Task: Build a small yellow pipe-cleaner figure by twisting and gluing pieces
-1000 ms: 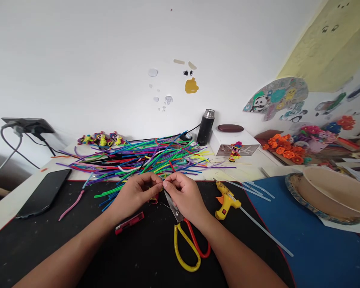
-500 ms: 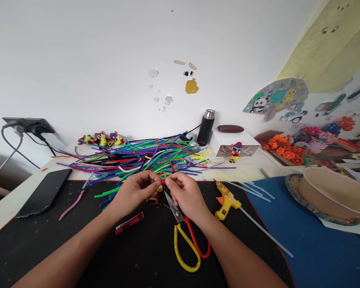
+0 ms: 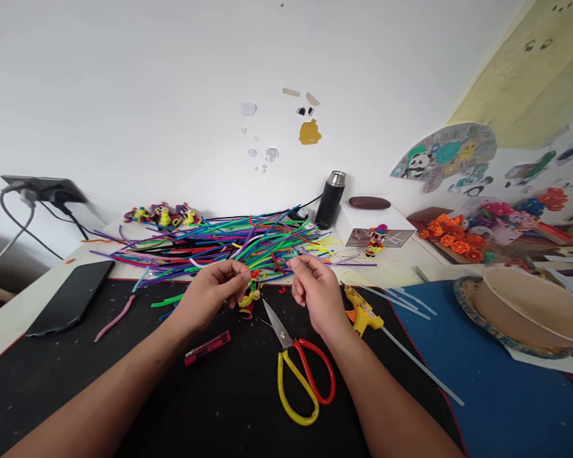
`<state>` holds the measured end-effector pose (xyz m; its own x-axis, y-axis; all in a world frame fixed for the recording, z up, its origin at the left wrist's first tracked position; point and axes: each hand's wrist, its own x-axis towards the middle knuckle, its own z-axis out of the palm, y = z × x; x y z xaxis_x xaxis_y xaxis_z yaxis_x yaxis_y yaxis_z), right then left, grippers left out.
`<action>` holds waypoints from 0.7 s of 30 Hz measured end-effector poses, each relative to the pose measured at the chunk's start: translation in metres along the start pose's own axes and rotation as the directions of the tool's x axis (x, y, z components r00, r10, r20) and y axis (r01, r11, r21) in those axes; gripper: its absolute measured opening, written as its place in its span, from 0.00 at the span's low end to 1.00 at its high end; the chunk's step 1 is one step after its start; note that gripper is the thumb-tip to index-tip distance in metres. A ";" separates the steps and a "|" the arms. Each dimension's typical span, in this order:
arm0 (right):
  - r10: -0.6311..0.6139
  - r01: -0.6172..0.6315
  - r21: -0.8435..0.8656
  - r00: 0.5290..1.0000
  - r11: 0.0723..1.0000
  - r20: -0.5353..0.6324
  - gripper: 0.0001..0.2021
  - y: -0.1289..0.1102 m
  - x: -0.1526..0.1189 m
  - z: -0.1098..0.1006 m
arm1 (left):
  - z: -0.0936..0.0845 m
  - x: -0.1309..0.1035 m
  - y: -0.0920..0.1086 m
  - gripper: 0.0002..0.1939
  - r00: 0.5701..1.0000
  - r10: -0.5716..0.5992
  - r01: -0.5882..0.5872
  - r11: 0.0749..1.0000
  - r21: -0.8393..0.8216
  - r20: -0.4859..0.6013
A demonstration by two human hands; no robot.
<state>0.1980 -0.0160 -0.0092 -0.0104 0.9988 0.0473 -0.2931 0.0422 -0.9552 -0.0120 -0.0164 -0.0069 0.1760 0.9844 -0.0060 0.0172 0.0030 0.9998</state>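
Note:
My left hand [image 3: 219, 286] is closed in a pinch, with a small red piece [image 3: 256, 273] at its fingertips. Just below those fingers, a colourful pipe-cleaner figure [image 3: 250, 299] in yellow and red rests at the mat's far edge, partly hidden. My right hand [image 3: 315, 286] is raised apart from the left, thumb and forefinger pressed together; whatever they hold, if anything, is too small to make out. A tiny red scrap [image 3: 282, 290] lies between the hands. Scissors [image 3: 283, 337] with one yellow and one red handle lie slightly spread below them.
Many pipe cleaners [image 3: 219, 245] are heaped behind the hands. A yellow glue gun [image 3: 363, 312] lies right, a dark red utility knife [image 3: 207, 348] and a phone [image 3: 71, 299] left. A black flask [image 3: 330, 200] and a finished figure [image 3: 377, 240] stand at the back.
My hands have come apart: the right moved right and up, away from the left. The red piece between them is now at the left fingertips, and more of the figure shows.

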 end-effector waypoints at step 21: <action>0.100 -0.065 -0.188 0.978 0.980 0.182 0.17 0.002 -0.002 0.000 | 0.005 -0.005 0.006 0.23 0.997 0.002 -0.018 0.976 0.218 0.075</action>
<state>0.1978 -0.0176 -0.0117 -0.2135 0.9769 0.0045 -0.1073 -0.0189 -0.9940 -0.0079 -0.0218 -0.0012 0.2495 0.9684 -0.0055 0.2283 -0.0533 0.9721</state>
